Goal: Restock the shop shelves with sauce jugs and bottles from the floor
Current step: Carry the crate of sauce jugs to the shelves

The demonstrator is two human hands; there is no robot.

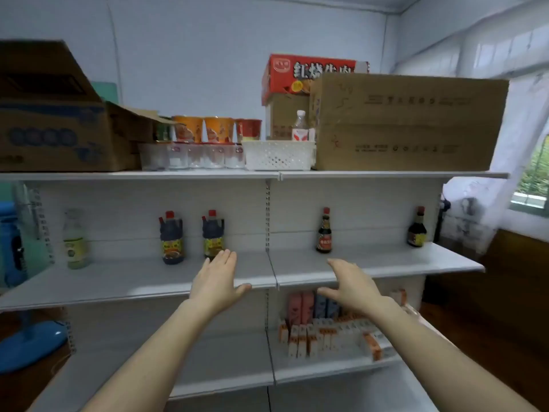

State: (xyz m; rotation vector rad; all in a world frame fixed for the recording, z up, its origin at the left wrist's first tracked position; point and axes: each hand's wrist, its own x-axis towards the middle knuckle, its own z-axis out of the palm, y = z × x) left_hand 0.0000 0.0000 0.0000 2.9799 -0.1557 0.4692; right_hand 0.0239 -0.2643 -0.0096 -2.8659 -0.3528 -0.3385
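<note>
Hovering empty with fingers spread, the left hand point(218, 281) and right hand point(353, 285) frame the bare centre of the middle shelf point(118, 281), where sauce jugs point(171, 239) left of centre and bottles point(324, 231) further right stand upright, labels forward, seemingly leaving room for more.

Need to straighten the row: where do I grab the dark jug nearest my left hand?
Probably grip the dark jug round its body, below the shoulder, from the front with the left hand: it stands upright, well back on the shelf.
</note>
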